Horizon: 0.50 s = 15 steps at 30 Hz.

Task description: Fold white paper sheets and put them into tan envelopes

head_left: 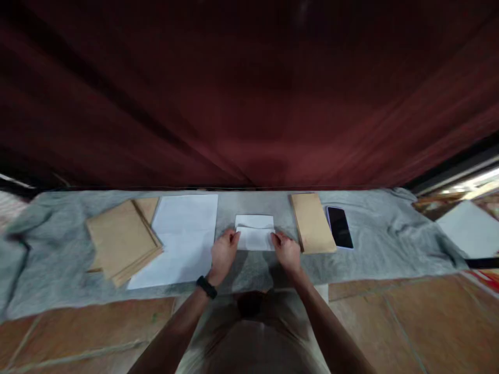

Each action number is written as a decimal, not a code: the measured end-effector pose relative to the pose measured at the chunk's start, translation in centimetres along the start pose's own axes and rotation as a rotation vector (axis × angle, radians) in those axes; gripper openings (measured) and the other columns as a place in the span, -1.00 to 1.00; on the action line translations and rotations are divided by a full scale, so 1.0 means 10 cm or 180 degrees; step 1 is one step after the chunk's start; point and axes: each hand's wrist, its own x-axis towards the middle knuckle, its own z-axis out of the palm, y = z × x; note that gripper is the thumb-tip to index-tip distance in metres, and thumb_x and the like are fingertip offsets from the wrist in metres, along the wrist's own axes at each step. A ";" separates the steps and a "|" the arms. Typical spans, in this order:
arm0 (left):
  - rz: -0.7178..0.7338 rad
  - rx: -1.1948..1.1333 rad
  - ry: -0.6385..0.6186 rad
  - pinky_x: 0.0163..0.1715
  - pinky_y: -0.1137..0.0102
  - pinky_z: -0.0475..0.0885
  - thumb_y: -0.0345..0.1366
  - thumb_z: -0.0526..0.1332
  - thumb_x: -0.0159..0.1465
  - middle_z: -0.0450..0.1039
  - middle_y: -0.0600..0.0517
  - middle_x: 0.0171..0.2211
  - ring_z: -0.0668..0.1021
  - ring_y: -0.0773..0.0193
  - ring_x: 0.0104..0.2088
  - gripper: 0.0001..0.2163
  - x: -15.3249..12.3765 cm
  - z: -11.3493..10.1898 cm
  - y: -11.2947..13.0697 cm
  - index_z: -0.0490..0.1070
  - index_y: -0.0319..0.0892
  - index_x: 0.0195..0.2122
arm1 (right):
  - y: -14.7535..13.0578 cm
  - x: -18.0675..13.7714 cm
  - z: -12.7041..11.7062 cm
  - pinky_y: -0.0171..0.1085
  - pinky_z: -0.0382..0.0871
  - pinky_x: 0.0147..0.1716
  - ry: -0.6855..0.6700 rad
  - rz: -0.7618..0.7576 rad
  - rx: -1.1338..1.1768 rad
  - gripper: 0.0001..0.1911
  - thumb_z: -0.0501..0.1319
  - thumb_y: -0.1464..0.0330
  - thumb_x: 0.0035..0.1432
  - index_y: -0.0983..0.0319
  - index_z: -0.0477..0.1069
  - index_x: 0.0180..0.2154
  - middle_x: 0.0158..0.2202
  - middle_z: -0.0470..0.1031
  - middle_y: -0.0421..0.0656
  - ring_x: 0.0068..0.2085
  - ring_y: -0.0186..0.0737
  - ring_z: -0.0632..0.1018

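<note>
A folded white sheet of paper [255, 232] lies on the grey cloth [370, 249] in front of me. My left hand [223, 253] pinches its left edge, and a black band sits on that wrist. My right hand [286, 250] pinches the paper's right edge. Both hands have their fingers closed on the paper and rest on the cloth.
A stack of white sheets [181, 236] lies to the left, and a pile of brown envelopes [122, 240] lies beyond it. Right of the paper are one brown envelope [312, 222] and a dark phone [339, 227]. A dark red curtain [249, 93] hangs behind. Tiled floor [409, 322] is nearest me.
</note>
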 end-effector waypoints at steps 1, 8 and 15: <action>0.0019 -0.0075 0.0034 -0.43 0.39 0.14 -0.18 0.12 0.42 0.47 0.06 -0.46 0.46 0.25 -0.45 -0.79 0.01 -0.01 0.00 0.42 -0.13 -0.31 | -0.01 0.02 -0.01 -0.30 0.38 -0.33 -0.0019 0.0001 0.0001 -0.62 0.03 0.14 0.49 0.14 0.57 -0.05 -0.23 0.69 -0.11 -0.25 -0.12 0.68; 0.0020 -0.0907 -0.0300 -0.46 0.42 0.21 0.00 0.13 0.36 0.33 0.14 -0.57 0.42 0.30 -0.50 -0.64 0.07 -0.10 -0.06 0.36 -0.12 -0.48 | -0.06 0.14 -0.06 -0.32 0.38 -0.33 -0.0139 0.0079 -0.0084 -0.62 0.04 0.13 0.47 0.16 0.57 -0.10 -0.26 0.69 -0.06 -0.27 -0.14 0.68; -0.0200 -0.0708 -0.0573 -0.46 0.42 0.20 -0.15 0.15 0.33 0.34 0.14 -0.58 0.44 0.30 -0.49 -0.73 0.20 -0.14 -0.08 0.37 -0.13 -0.49 | -0.10 0.27 -0.11 -0.32 0.39 -0.29 -0.0241 0.0164 -0.0122 -0.58 0.01 0.09 0.47 0.14 0.58 -0.13 -0.25 0.68 -0.07 -0.25 -0.14 0.68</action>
